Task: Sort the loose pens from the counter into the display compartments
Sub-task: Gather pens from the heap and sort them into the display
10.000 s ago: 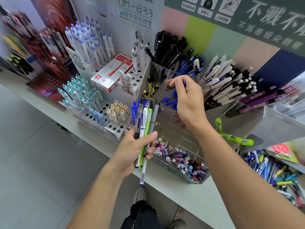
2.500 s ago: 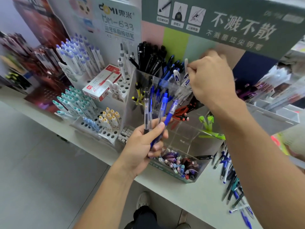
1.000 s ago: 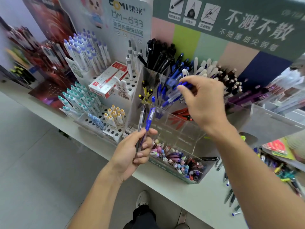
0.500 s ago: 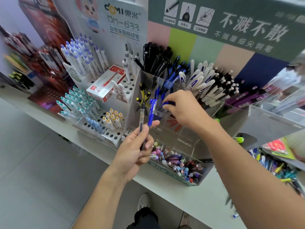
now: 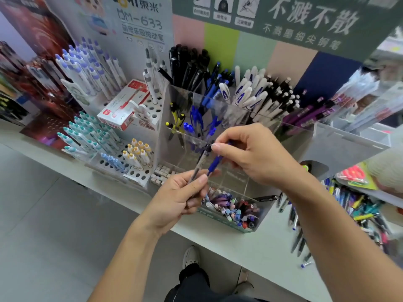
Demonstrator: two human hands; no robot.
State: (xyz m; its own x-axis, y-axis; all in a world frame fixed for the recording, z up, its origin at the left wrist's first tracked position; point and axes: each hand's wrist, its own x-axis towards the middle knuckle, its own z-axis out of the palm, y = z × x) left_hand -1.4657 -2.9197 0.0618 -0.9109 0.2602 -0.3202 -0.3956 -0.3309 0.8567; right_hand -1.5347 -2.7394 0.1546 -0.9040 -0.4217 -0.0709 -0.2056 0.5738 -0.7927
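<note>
Pens, one clear-barrelled black (image 5: 201,159) and one blue plastic (image 5: 214,163), sit in our left grip (image 5: 176,198); our right grip (image 5: 250,153) pinches the blue (best drawn out straight).

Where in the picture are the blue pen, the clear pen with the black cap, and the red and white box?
blue pen (image 5: 213,164), head view, on its blue rubber sleeve.
clear pen (image 5: 201,159), head view, on its transparent barrel.
red and white box (image 5: 122,110), head view, on its white top face.
</note>
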